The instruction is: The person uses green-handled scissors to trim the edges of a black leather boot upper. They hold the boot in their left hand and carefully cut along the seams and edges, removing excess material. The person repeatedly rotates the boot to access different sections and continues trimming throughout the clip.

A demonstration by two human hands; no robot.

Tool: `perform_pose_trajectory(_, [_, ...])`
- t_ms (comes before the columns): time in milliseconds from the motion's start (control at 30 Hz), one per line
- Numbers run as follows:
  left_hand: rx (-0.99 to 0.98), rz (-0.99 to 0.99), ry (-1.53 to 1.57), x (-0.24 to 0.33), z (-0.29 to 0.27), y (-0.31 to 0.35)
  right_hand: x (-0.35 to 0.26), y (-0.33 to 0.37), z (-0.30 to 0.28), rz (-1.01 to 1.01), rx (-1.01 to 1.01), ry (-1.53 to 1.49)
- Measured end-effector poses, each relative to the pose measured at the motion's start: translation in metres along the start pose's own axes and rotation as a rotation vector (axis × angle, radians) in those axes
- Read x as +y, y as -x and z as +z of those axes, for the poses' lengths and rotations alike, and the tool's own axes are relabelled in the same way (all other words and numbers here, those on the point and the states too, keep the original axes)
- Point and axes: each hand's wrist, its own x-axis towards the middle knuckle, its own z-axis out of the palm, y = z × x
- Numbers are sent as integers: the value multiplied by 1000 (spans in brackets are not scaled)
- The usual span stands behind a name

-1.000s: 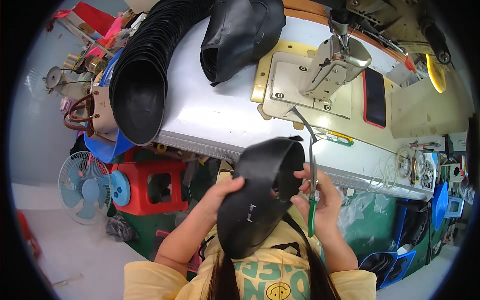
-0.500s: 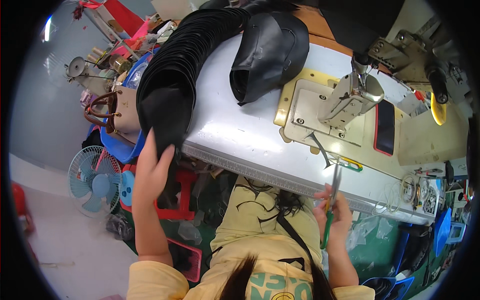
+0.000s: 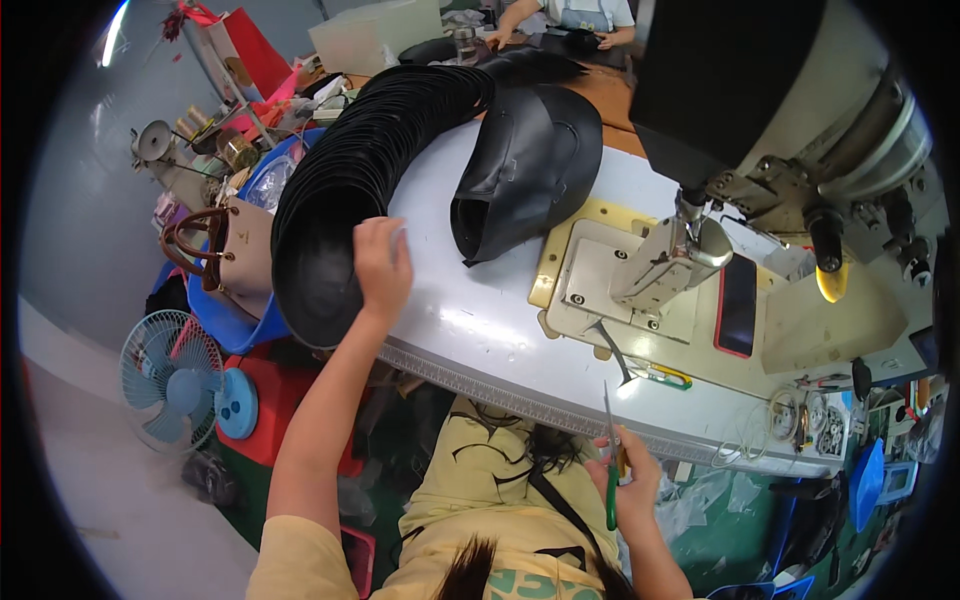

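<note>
At the right rim of a long curved stack of black leather-like pieces (image 3: 385,130), my left hand (image 3: 383,268) has its fingers bent over the edge of the nearest piece (image 3: 315,265). Slight blur hides the exact fingertip contact. My right hand (image 3: 637,482) is closed around small scissors with a green handle (image 3: 612,495), blades pointing up, just in front of the table edge. To the right of the stack, a shaped black leather piece (image 3: 530,170) stands on the white table (image 3: 450,300), its open end toward me.
A sewing machine (image 3: 670,265) occupies the table's right side, beside a phone (image 3: 737,305) and a green-yellow cutter (image 3: 665,375). On the left are a handbag (image 3: 245,260), a blue tub (image 3: 225,325) and a fan (image 3: 175,385). Another person (image 3: 590,15) works at the far end.
My left hand has moved up and right, from the hanging dark piece at the stack's near end to its right rim. That piece now sits against the stack. My right hand keeps the scissors.
</note>
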Motion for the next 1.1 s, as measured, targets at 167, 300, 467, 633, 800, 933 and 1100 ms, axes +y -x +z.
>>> perform_pose_trajectory(167, [-140,-670,596,-24,80,-4,-5,-5,13,-82,-92,12])
perform_pose_trajectory(300, [-525,-936,815,-49,97,-25,-8,-4,13,-93,-91,3])
perform_pose_trajectory(467, [-284,-834,357,-15,82,-33,-5,-5,7,15,-178,-78])
perform_pose_trajectory(633, [78,-653,915,49,25,-8,0,-10,13,75,-298,-284])
perform_pose_trajectory(800, [-27,-714,824,122,-23,44,-23,-22,31,22,-387,-157])
perform_pose_trajectory(933, [-149,-760,1027,144,-41,62,-15,-17,28,137,-368,-148])
perform_pose_trajectory(1100, [-686,-1120,1379,136,-67,64,-10,-7,18,74,-361,-138])
